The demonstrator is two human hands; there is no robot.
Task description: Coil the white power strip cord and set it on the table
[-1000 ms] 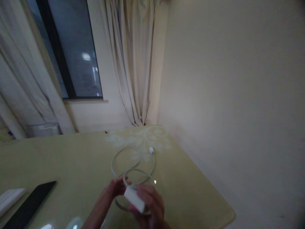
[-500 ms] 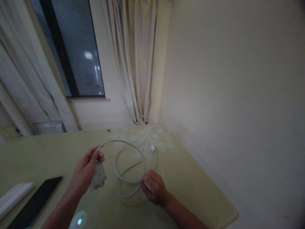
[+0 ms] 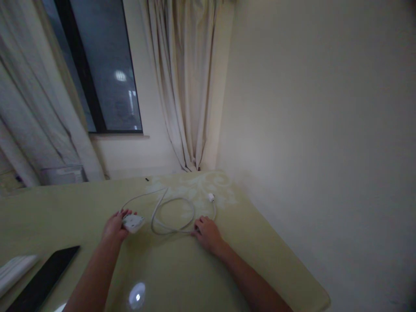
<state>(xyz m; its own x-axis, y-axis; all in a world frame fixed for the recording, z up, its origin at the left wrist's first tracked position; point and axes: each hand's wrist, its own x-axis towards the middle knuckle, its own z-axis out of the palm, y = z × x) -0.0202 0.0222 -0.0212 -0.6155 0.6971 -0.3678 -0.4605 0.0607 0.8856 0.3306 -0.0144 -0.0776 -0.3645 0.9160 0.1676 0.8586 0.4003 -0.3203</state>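
Note:
My left hand (image 3: 115, 225) is closed on a small white block (image 3: 133, 222), which looks like the socket end of an extension cord. It holds the block above the table, tilted flatter toward me. A pale cable (image 3: 191, 203) runs from the block and lies in loose loops on the table between my hands. My right hand (image 3: 207, 234) pinches the cable at the right side of the loops, low against the tabletop. Beyond my right hand, the cable ends in a white plug (image 3: 211, 197).
The pale green table (image 3: 182, 273) has a wall (image 3: 308, 151) along its right side. At the left lie a black flat slab (image 3: 42, 277) and a white long object (image 3: 16, 271). A tiny dark piece (image 3: 147, 179) rests near the back edge, below the curtain (image 3: 191, 86).
My left hand has lowered and turned the white block from hanging upright to lying flatter. The cable loops have sunk and spread on the table. My right hand has moved slightly farther away.

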